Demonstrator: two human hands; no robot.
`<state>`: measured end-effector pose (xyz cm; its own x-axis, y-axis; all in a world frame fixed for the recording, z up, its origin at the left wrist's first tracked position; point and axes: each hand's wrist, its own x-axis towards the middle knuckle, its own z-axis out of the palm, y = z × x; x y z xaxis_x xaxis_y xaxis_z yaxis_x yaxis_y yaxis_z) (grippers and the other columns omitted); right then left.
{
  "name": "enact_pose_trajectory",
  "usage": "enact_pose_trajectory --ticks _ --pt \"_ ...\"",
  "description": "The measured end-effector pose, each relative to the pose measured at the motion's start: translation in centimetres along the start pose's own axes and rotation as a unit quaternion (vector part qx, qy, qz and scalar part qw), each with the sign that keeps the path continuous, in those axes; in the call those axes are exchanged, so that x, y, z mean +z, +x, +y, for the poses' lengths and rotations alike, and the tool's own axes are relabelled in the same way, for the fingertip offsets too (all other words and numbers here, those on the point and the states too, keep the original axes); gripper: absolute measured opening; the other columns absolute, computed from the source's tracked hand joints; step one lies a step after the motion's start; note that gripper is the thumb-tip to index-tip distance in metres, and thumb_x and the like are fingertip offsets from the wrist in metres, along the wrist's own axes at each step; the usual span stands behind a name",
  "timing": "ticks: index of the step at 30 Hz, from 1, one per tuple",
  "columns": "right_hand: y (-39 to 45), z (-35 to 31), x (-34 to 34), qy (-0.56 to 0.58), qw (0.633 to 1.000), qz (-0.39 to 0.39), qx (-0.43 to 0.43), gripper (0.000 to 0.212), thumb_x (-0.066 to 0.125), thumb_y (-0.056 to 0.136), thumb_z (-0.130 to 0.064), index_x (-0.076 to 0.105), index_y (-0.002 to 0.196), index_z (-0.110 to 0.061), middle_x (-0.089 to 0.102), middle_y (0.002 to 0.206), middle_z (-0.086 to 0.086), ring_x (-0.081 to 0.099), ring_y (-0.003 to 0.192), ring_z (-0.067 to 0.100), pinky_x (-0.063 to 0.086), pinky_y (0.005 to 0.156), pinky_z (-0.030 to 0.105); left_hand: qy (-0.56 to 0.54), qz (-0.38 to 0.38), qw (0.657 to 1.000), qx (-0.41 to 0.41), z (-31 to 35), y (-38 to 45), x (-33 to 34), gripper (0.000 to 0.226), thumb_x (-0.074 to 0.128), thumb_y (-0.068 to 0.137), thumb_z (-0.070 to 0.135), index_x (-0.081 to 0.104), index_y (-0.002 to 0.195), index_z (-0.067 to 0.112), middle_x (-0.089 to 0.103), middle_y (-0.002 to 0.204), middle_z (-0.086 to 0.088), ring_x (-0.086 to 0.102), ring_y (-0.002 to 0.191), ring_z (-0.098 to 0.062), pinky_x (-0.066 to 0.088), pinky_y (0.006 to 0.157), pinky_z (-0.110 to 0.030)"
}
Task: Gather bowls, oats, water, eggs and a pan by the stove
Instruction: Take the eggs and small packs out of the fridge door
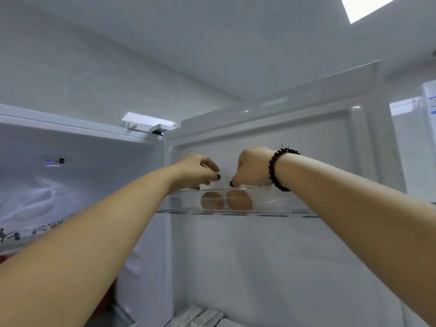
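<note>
Head view: both hands reach up over the clear plastic door shelf [271,201] of the open fridge. The left hand [198,172] has its fingers loosely curled, holding nothing. The right hand [253,169] is curled downward; whether it holds anything, I cannot tell. Two smooth, brown, oval eggs [225,201] sit just below the fingertips, inside the shelf. A dark bead bracelet [278,168] circles the right wrist.

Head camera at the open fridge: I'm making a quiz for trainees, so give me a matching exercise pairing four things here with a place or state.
Column one:
1. eggs
2. beaded bracelet
3. left hand
4. packets

Column two:
A. on the right wrist
B. low in the door
C. in the clear door shelf
D. above the shelf rim, fingers curled down

Pairs: 1-C, 2-A, 3-D, 4-B
</note>
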<state>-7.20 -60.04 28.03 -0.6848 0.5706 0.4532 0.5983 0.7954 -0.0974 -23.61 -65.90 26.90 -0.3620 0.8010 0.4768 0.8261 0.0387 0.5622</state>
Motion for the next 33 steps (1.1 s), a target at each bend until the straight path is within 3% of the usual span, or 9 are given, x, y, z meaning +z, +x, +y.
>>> enact_pose_trajectory --ticks 3,6,11,17,21,25,28,30,33 --pt "1.4 -0.5 0.9 0.012 1.0 -0.02 0.005 0.028 0.058 0.089 -0.029 0.048 0.07 -0.012 0.05 0.069 0.003 0.048 0.058 0.017 0.039 0.048 0.022 -0.007 -0.028 1.0 -0.01 -0.6 0.8 0.4 0.019 0.068 0.087 0.018 0.065 0.106 0.021 0.067 0.111 -0.004 0.065 0.104 -0.018 0.052 0.09 -0.033" --pt "1.5 -0.5 1.3 0.01 1.0 -0.009 -0.009 0.024 0.055 0.092 -0.029 0.05 0.078 -0.01 0.048 0.069 0.002 0.045 0.054 0.014 0.038 0.045 0.02 -0.054 -0.011 0.998 0.01 -1.6 1.2 0.4 0.018 0.073 0.085 0.019 0.067 0.102 0.023 0.07 0.109 -0.002 0.068 0.1 -0.015 0.054 0.082 -0.028" --pt "1.7 0.6 1.3 0.075 0.993 -0.081 0.043 0.031 0.069 0.082 -0.039 0.061 0.088 -0.009 0.066 0.088 0.009 0.068 0.078 0.026 0.058 0.075 0.035 -0.092 -0.085 0.992 -0.016 -2.1 1.1 -0.5 0.027 0.075 0.084 0.022 0.068 0.111 0.023 0.075 0.103 0.003 0.07 0.095 -0.008 0.056 0.073 -0.021" --pt "1.5 2.3 1.1 0.103 0.983 -0.142 0.057 0.019 0.073 0.077 -0.034 0.068 0.069 -0.018 0.071 0.095 0.009 0.071 0.088 0.028 0.056 0.089 0.043 -0.013 -0.149 0.987 -0.061 -1.4 2.1 0.5 0.025 0.076 0.084 0.024 0.072 0.108 0.021 0.075 0.105 -0.002 0.071 0.091 -0.014 0.058 0.083 -0.03" --pt "2.6 3.8 1.5 0.158 0.97 -0.165 0.088 0.027 0.08 0.071 -0.04 0.071 0.081 -0.016 0.065 0.094 0.004 0.061 0.078 0.024 0.053 0.09 0.04 0.03 -0.153 0.984 -0.09 -0.9 2.9 1.4 0.038 0.088 0.066 0.032 0.077 0.098 0.016 0.076 0.091 -0.003 0.07 0.081 -0.016 0.055 0.069 -0.029" --pt "3.4 4.8 1.8 0.172 0.966 -0.176 0.079 0.032 0.082 0.071 -0.04 0.074 0.092 -0.018 0.071 0.103 0.005 0.066 0.085 0.023 0.055 0.09 0.039 0.044 -0.159 0.981 -0.104 -0.5 3.2 1.8 0.036 0.087 0.066 0.032 0.078 0.096 0.014 0.076 0.086 0.0 0.068 0.078 -0.013 0.05 0.063 -0.025" --pt "3.8 5.3 2.0 0.179 0.966 -0.177 0.066 0.043 0.082 0.07 -0.038 0.073 0.104 -0.014 0.074 0.101 0.005 0.069 0.083 0.023 0.055 0.09 0.04 0.047 -0.154 0.982 -0.1 -0.4 3.3 2.0 0.034 0.087 0.068 0.032 0.078 0.095 0.013 0.075 0.079 0.001 0.066 0.063 -0.01 0.047 0.053 -0.021" --pt "4.1 5.5 2.2 0.187 0.965 -0.177 0.059 0.039 0.08 0.073 -0.037 0.072 0.104 -0.014 0.074 0.095 0.005 0.067 0.078 0.022 0.055 0.085 0.036 0.047 -0.145 0.983 -0.1 -0.3 3.3 2.2 0.033 0.087 0.069 0.031 0.078 0.095 0.013 0.073 0.075 0.002 0.065 0.056 -0.008 0.046 0.052 -0.02" --pt "4.2 5.7 2.5 0.195 0.964 -0.175 0.046 0.021 0.075 0.08 -0.035 0.072 0.094 -0.019 0.07 0.09 0.003 0.064 0.074 0.022 0.054 0.074 0.032 0.038 -0.131 0.986 -0.097 -0.3 3.4 2.3 0.035 0.088 0.068 0.03 0.077 0.096 0.013 0.075 0.082 0.0 0.067 0.064 -0.01 0.052 0.059 -0.023"
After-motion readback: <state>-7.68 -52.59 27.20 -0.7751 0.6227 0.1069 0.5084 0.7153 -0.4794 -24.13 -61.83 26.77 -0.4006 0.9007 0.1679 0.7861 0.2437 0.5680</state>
